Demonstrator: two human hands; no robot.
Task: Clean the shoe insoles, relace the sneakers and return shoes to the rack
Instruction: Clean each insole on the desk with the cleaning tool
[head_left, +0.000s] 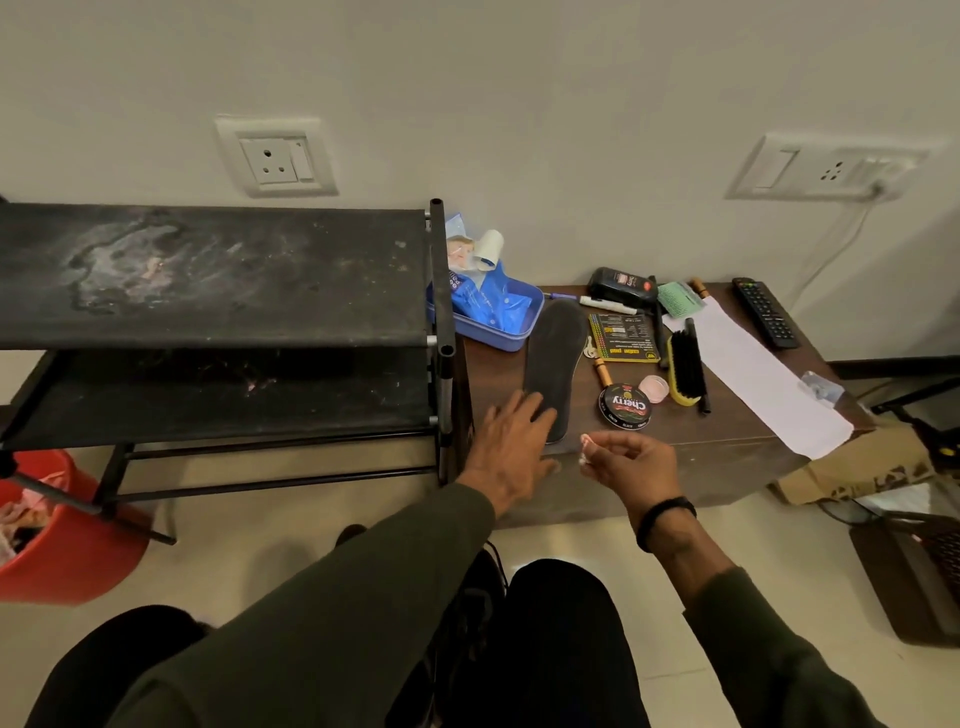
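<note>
One dark insole (555, 364) lies flat on the brown table (727, 441), heel end toward the person, just right of the shoe rack (218, 280). Left hand (511, 444) rests on the heel end with straight spread fingers, pressing it down, not curled. Right hand (631, 465) hovers at the table's near edge, fingertips pinching one small white-pink bit (586, 448), too small to identify. One black sneaker (467, 613) sits on the floor between the knees, mostly hidden by the left sleeve. Rack has two dusty black fabric shelves, no shoes on them. On the table: one polish tin (625, 406), one yellow-backed brush (685, 368), one blue tray (488, 317) holding plastic packets, one black bottle (621, 287), one green comb (679, 298), one remote (766, 312), one white paper strip (763, 374). One red bucket (67, 530) on the floor at left
</note>
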